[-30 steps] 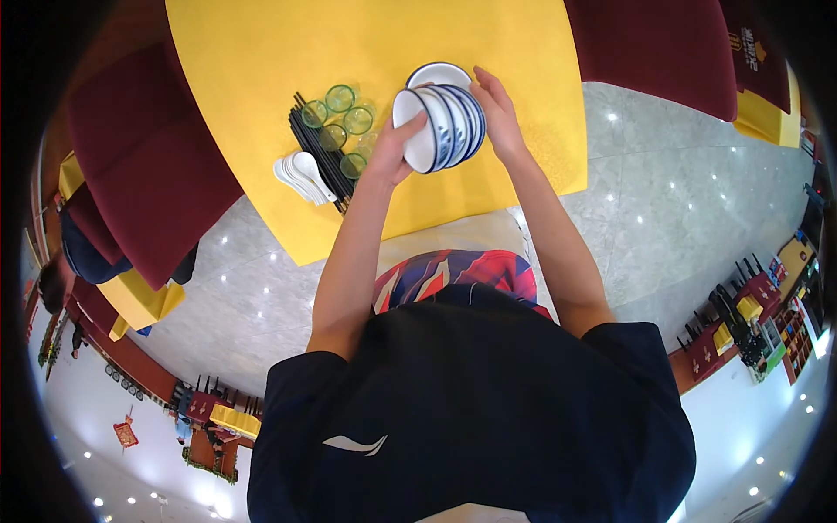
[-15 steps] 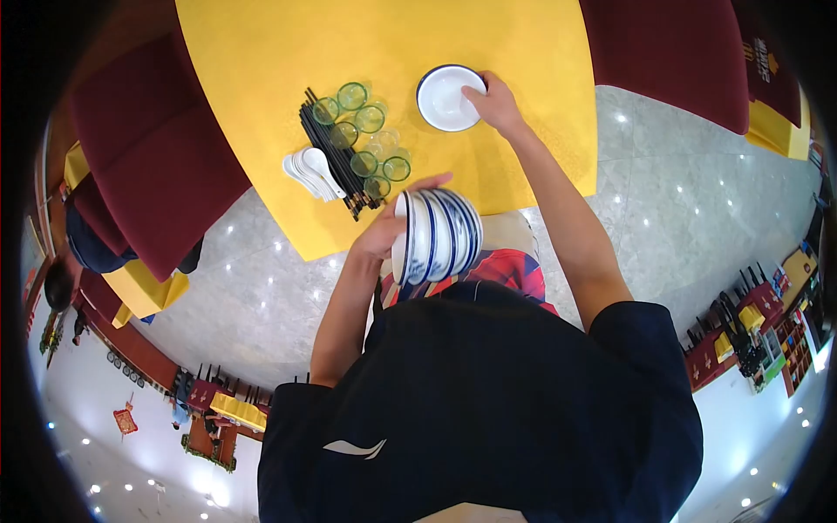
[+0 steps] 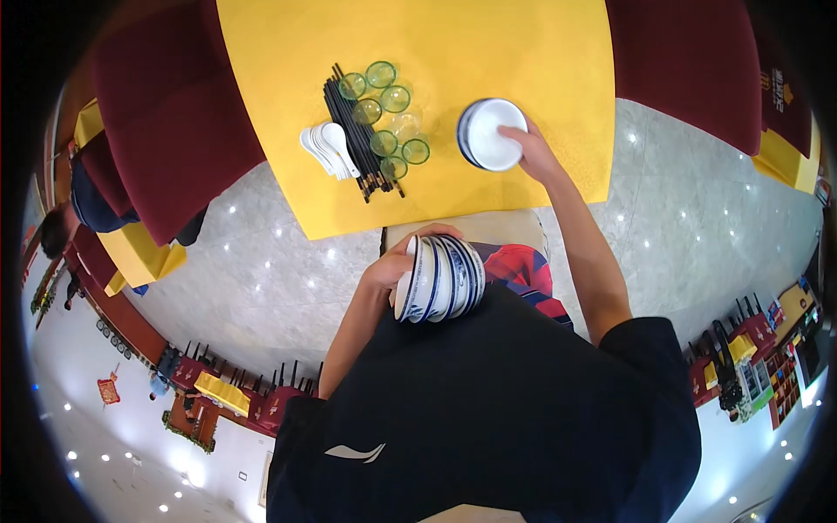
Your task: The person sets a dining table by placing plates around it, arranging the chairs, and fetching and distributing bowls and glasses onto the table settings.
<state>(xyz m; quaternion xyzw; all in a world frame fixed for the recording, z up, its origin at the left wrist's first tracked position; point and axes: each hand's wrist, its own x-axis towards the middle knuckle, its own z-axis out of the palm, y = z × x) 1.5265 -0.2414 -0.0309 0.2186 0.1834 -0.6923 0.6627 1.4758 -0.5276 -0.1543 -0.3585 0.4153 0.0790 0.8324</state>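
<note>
My left hand [image 3: 389, 268] grips a stack of several white bowls with blue patterns [image 3: 446, 281], turned on its side against the front of my dark shirt. Over the yellow table, my right hand [image 3: 539, 159] pinches the rim of a white bowl [image 3: 493, 131], thumb inside. That bowl is tilted and its blue-marked outer side shows at the left; whether a second bowl sits under it, I cannot tell. Left of it stand several green-rimmed glasses [image 3: 395, 98], beside a bundle of black chopsticks [image 3: 347, 131] and a row of white spoons [image 3: 330, 150].
The yellow tablecloth [image 3: 523, 44] ends just in front of me. Dark red chairs [image 3: 174, 122] flank the table on both sides. Another person [image 3: 91, 196] sits at the far left. Grey tiled floor [image 3: 288, 218] lies around the table.
The bowl in my right hand has shifted nearer to me and tilted, showing more of its outer side. My left hand has drawn the bowl stack down closer to my body.
</note>
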